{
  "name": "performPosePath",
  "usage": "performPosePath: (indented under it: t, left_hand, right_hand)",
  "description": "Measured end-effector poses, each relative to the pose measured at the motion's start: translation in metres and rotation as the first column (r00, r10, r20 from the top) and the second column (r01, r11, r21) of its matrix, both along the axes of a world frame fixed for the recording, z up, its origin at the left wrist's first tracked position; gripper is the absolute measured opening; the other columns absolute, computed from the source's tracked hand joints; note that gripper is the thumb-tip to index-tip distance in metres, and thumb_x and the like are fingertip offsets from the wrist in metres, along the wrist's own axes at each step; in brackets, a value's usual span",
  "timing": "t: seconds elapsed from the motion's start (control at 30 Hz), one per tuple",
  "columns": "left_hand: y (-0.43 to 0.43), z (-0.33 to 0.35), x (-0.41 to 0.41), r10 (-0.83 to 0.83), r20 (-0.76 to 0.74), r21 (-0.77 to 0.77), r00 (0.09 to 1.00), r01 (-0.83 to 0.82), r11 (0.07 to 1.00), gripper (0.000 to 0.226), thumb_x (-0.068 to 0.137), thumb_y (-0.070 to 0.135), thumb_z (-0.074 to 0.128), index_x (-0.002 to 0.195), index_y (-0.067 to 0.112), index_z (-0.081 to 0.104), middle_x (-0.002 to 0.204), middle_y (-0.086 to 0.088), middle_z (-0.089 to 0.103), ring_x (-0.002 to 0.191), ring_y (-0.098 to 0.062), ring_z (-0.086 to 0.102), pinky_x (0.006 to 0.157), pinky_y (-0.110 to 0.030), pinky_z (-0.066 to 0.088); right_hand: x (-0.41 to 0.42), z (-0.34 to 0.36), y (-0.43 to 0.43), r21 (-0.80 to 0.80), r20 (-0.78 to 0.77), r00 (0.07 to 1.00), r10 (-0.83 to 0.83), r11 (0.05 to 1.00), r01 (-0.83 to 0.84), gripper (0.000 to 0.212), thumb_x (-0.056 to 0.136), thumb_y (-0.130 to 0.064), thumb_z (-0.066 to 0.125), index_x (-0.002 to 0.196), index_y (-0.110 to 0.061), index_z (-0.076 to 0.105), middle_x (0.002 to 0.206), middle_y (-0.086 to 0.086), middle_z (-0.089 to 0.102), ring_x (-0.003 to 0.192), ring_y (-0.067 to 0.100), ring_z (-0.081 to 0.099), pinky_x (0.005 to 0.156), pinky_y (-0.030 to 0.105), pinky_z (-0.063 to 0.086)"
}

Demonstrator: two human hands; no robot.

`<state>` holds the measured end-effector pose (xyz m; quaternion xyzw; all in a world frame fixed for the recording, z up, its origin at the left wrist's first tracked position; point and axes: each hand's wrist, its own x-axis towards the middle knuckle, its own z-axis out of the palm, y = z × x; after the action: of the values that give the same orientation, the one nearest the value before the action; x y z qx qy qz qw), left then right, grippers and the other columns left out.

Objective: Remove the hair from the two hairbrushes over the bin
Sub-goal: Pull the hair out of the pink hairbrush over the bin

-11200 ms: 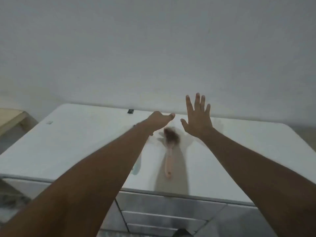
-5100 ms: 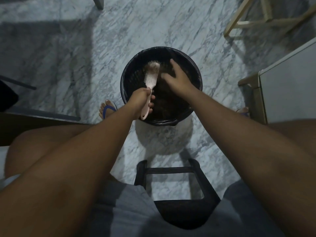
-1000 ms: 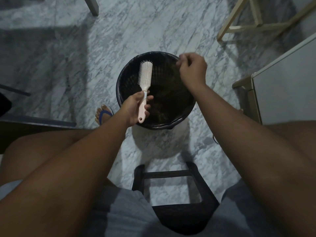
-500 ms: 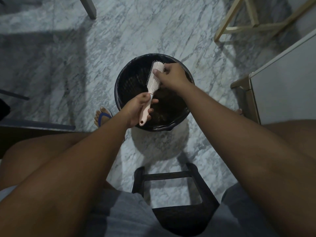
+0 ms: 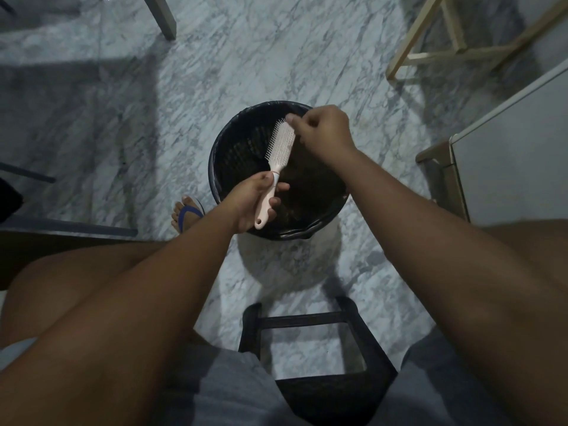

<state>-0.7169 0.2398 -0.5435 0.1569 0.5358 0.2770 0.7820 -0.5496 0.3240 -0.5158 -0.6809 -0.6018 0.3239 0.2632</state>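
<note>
A pink hairbrush with pale bristles is held over a round black bin on the marble floor. My left hand grips its handle, with the head pointing up and away. My right hand is at the tip of the brush head, fingers pinched together against the bristles; whether any hair is between them is too fine to tell. Dark hair lies inside the bin. Only one hairbrush is in view.
A black stool stands between my knees, just in front of me. A white table edge is at the right, a pale wooden frame at the top right, a grey leg at the top left. My sandalled foot rests left of the bin.
My right hand went from the bin's far rim to the brush head and now pinches at its tip. The left hand has tilted the brush slightly to the right.
</note>
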Motion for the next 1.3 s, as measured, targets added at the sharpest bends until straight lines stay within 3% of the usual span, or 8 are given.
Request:
performPosePath:
  t: [0.2, 0.37, 0.5, 0.7, 0.8, 1.0, 1.2, 1.3]
  left_hand:
    - [-0.003, -0.004, -0.011, 0.059, -0.003, -0.044, 0.998, -0.059, 0.997, 0.027, 0.103, 0.022, 0.038, 0.127, 0.015, 0.048, 0.097, -0.004, 0.064, 0.053, -0.01, 0.047, 0.045, -0.019, 0.04]
    - [-0.003, -0.002, -0.011, 0.092, 0.083, -0.118, 0.992, -0.082, 0.99, 0.031, 0.102, 0.022, 0.039, 0.13, 0.015, 0.05, 0.105, -0.006, 0.067, 0.058, -0.012, 0.049, 0.047, -0.021, 0.044]
    - [-0.004, 0.001, -0.01, 0.063, 0.119, -0.113, 0.991, -0.05, 0.992, 0.03, 0.101, 0.019, 0.041, 0.129, 0.017, 0.052, 0.103, -0.006, 0.067, 0.057, -0.013, 0.049, 0.047, -0.022, 0.042]
    - [-0.005, -0.001, -0.009, -0.017, 0.016, 0.023, 1.0, 0.017, 1.0, 0.032, 0.103, 0.016, 0.04, 0.132, 0.017, 0.053, 0.099, -0.003, 0.062, 0.059, -0.011, 0.046, 0.047, -0.023, 0.039]
    - [-0.005, -0.003, -0.012, -0.013, -0.034, 0.048, 0.999, 0.014, 0.999, 0.034, 0.103, 0.014, 0.041, 0.135, 0.013, 0.051, 0.097, -0.005, 0.064, 0.06, -0.012, 0.047, 0.048, -0.025, 0.04]
    - [-0.003, -0.003, -0.013, 0.108, 0.035, -0.008, 0.994, -0.108, 0.994, 0.036, 0.104, 0.021, 0.04, 0.136, 0.008, 0.047, 0.093, -0.003, 0.064, 0.058, -0.009, 0.047, 0.045, -0.021, 0.042]
    - [-0.003, -0.002, -0.005, 0.095, 0.05, -0.026, 0.994, -0.094, 0.995, 0.033, 0.104, 0.021, 0.039, 0.134, 0.014, 0.051, 0.1, -0.004, 0.064, 0.059, -0.011, 0.049, 0.048, -0.022, 0.042]
    - [-0.002, -0.002, 0.004, 0.059, 0.024, 0.051, 0.998, -0.06, 0.997, 0.031, 0.104, 0.019, 0.04, 0.131, 0.019, 0.055, 0.105, -0.005, 0.062, 0.062, -0.012, 0.05, 0.05, -0.025, 0.044]
  right_hand:
    - [0.01, 0.018, 0.006, 0.207, -0.286, 0.942, -0.173, 0.949, 0.237, 0.044, 0.094, -0.038, 0.064, 0.069, -0.003, 0.07, 0.058, 0.002, 0.068, 0.056, 0.011, 0.064, 0.064, 0.025, 0.053]
    - [0.01, -0.005, 0.0, -0.308, 0.173, 0.972, 0.157, 0.946, -0.098, 0.04, 0.096, -0.028, 0.06, 0.127, -0.003, 0.062, 0.125, 0.018, 0.066, 0.118, 0.032, 0.062, 0.102, 0.039, 0.049]
    - [-0.008, -0.008, -0.013, -0.354, -0.286, 0.958, -0.017, 0.931, -0.089, 0.08, 0.088, -0.046, 0.071, 0.151, -0.011, 0.037, 0.131, 0.009, 0.06, 0.112, 0.02, 0.064, 0.083, 0.039, 0.062]
    - [-0.012, -0.02, -0.005, -0.201, -0.102, 0.995, -0.023, 0.98, 0.002, 0.039, 0.086, -0.039, 0.073, 0.093, -0.001, 0.074, 0.093, 0.017, 0.075, 0.08, 0.024, 0.073, 0.078, 0.044, 0.061]
    - [-0.007, -0.015, -0.004, -0.14, -0.054, 0.999, 0.003, 0.99, -0.011, 0.031, 0.096, -0.026, 0.063, 0.085, 0.001, 0.074, 0.071, 0.011, 0.073, 0.049, 0.006, 0.066, 0.058, 0.019, 0.056]
    - [0.01, -0.008, 0.004, -0.199, -0.408, 0.765, -0.498, 0.866, 0.458, 0.024, 0.102, -0.012, 0.041, 0.091, -0.008, 0.062, 0.073, 0.005, 0.068, 0.049, 0.011, 0.061, 0.046, 0.029, 0.05]
    - [-0.004, -0.014, -0.018, -0.046, -0.036, 0.985, 0.169, 0.984, -0.171, 0.058, 0.077, -0.047, 0.08, 0.13, -0.028, 0.064, 0.109, 0.003, 0.062, 0.088, 0.011, 0.061, 0.086, 0.027, 0.054]
    - [-0.015, -0.02, -0.018, -0.056, 0.066, 0.985, 0.158, 0.986, -0.154, 0.068, 0.064, -0.061, 0.083, 0.125, -0.035, 0.066, 0.118, 0.002, 0.052, 0.101, 0.012, 0.058, 0.087, 0.03, 0.052]
